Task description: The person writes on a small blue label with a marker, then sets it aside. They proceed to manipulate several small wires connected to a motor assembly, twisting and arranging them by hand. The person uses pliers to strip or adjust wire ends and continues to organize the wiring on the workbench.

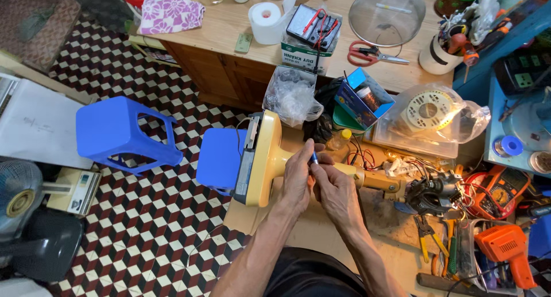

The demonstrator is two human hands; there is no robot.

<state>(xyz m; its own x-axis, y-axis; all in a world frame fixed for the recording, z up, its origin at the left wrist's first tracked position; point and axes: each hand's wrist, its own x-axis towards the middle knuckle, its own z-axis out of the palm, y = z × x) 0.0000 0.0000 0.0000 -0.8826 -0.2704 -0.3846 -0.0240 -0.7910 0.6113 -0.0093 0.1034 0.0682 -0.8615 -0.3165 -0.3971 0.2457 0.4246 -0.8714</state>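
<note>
A yellow fan stand [270, 159] lies on its side across a low wooden work surface [321, 234], its base to the left and its neck running right to a bare motor [431, 192]. My left hand [298, 179] wraps around the yellow neck. My right hand [336, 191] lies against it and pinches a thin blue-tipped tool [314, 157] at the neck. Both forearms reach up from the bottom middle.
A blue plastic stool [123, 133] stands on the chequered floor at the left. An orange drill [508, 251], pliers [426, 231] and a multimeter [499, 191] lie at the right. Behind are a wooden bench [229, 21] with scissors [370, 54], a paper roll [265, 21] and a tester.
</note>
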